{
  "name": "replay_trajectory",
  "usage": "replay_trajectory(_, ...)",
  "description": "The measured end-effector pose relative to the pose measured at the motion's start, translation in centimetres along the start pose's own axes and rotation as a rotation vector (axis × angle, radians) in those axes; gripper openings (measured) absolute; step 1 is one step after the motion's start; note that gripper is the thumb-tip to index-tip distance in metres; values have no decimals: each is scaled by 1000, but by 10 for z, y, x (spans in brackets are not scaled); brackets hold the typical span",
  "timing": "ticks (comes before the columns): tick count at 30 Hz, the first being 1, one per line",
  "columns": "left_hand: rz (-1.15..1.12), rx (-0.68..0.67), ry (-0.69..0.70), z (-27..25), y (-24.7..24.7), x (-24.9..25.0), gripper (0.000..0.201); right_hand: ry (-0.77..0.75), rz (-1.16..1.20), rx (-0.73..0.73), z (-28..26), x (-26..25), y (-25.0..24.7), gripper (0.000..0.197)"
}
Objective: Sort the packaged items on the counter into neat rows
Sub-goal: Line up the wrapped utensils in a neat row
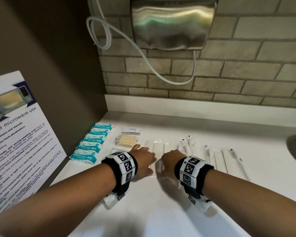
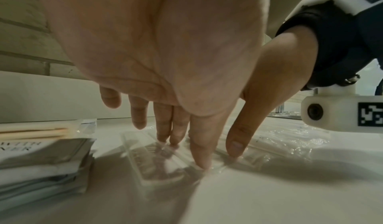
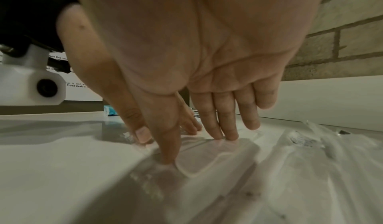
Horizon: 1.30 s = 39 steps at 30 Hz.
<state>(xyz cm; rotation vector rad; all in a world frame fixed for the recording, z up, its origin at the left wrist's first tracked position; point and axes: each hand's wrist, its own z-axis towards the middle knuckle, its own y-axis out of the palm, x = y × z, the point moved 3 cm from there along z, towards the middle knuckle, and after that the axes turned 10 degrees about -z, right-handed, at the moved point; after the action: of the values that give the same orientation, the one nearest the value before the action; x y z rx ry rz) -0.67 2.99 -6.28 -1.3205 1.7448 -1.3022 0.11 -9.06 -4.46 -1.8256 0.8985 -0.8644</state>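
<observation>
Both hands (image 1: 144,159) (image 1: 172,161) seemingly flat, fingers (image 2: 199,147) straight.

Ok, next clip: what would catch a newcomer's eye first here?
Probably the two hands side by side at the counter's centre, the left hand and right hand pressing straight fingers onto clear plastic sleeves. Next, the teal wet-wipe packs overlapping in a tidy diagonal row at the left. Above, a steel hand dryer hangs on the brick wall with a looping white cable.

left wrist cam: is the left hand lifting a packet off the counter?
No. The left hand has straight fingers pressing a clear packet that lies flat on the counter.
</observation>
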Motion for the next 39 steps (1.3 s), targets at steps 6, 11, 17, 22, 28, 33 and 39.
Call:
replay_trajectory(6, -40, 36, 24, 0, -2, -2, 42, -3, 54, 30, -2, -1, 0, 32)
replay_trajectory(11, -292, 254, 51, 10, -20, 13, 30, 173, 155, 146, -14, 31, -4, 39)
replay_trajectory(17, -320, 186, -9, 34, -26, 60, 36, 361, 179, -72, -32, 82, 14, 30)
replay_trajectory(22, -267, 71, -108, 48, -14, 76, 40, 330, 295, -130, -30, 77, 27, 44)
replay_trajectory(28, -340, 82, -190, 54, -12, 83, 36, 292, 329, -108, -26, 78, 29, 23)
replay_trajectory(33, -408, 88, -257, 57, -15, 81, 34, 245, 372, -73, -31, 90, 29, 26)
replay_trajectory(39, -598, 255, -244, 52, -39, 81, 30, 282, 487, 47, -45, 135, 22, 23)
